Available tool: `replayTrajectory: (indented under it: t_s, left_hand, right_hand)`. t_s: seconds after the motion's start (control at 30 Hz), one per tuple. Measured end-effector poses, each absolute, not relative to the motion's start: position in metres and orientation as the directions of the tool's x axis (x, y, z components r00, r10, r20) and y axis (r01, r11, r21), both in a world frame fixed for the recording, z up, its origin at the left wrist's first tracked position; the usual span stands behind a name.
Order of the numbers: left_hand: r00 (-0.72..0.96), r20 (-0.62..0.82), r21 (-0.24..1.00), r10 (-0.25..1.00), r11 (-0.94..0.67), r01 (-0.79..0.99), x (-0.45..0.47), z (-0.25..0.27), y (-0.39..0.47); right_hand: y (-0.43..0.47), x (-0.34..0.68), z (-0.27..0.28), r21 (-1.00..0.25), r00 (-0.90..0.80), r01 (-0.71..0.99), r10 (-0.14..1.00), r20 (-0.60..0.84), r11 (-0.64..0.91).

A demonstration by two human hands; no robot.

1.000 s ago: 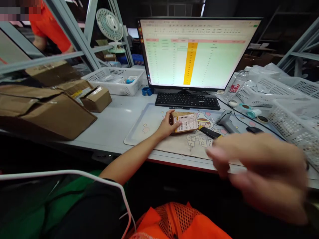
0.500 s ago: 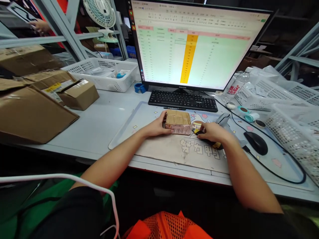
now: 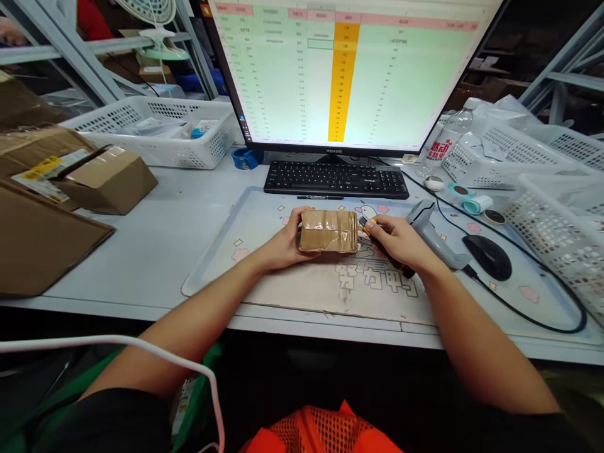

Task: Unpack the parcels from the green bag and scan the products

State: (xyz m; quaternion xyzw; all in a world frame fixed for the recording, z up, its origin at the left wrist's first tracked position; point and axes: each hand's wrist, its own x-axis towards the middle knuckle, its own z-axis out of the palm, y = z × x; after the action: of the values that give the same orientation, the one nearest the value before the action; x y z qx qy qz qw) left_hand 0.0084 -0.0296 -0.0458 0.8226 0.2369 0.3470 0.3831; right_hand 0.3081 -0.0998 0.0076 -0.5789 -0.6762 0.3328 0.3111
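My left hand (image 3: pixel 286 243) grips a small cardboard box (image 3: pixel 329 231) by its left side, over the desk mat (image 3: pixel 278 283). Clear, shiny tape covers the side of the box that faces me. In my right hand (image 3: pixel 399 240) is a black and yellow utility knife (image 3: pixel 389 257), its front end pointing at the right edge of the box. Whether the blade touches the cardboard, I cannot tell. Just right of that hand lies a grey barcode scanner (image 3: pixel 436 239) with a cable.
A black keyboard (image 3: pixel 335 179) and a monitor (image 3: pixel 358 75) stand behind the box. The mouse (image 3: pixel 487 257) and its looping cable lie right, beside white baskets (image 3: pixel 528 217). Cardboard boxes (image 3: pixel 111 179) and a white basket (image 3: pixel 160 151) occupy the left. A white cable (image 3: pixel 141 343) crosses low in front.
The box has tipped so its taped side shows instead of the printed label. My right hand has lifted the knife from near the mat up to the box's right edge. The camera view has shifted.
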Motion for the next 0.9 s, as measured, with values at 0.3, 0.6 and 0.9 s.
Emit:
replayTrajectory:
  t_s: [0.3, 0.6, 0.9]
  left_hand:
    - [0.587, 0.431, 0.71, 0.686, -0.659, 0.249, 0.012, -0.047, -0.031]
    - [0.601, 0.432, 0.627, 0.672, -0.703, 0.336, 0.01, -0.045, -0.033]
    - [0.568, 0.408, 0.734, 0.715, -0.626, 0.261, 0.015, -0.039, -0.042]
  right_hand:
    - [-0.106, 0.299, 0.012, -0.854, -0.152, 0.519, 0.988, -0.033, 0.051]
    - [-0.123, 0.298, 0.033, -0.742, -0.318, 0.644, 0.947, -0.038, 0.186]
    - [-0.128, 0.303, 0.039, -0.71, -0.421, 0.674, 0.897, -0.138, 0.207]
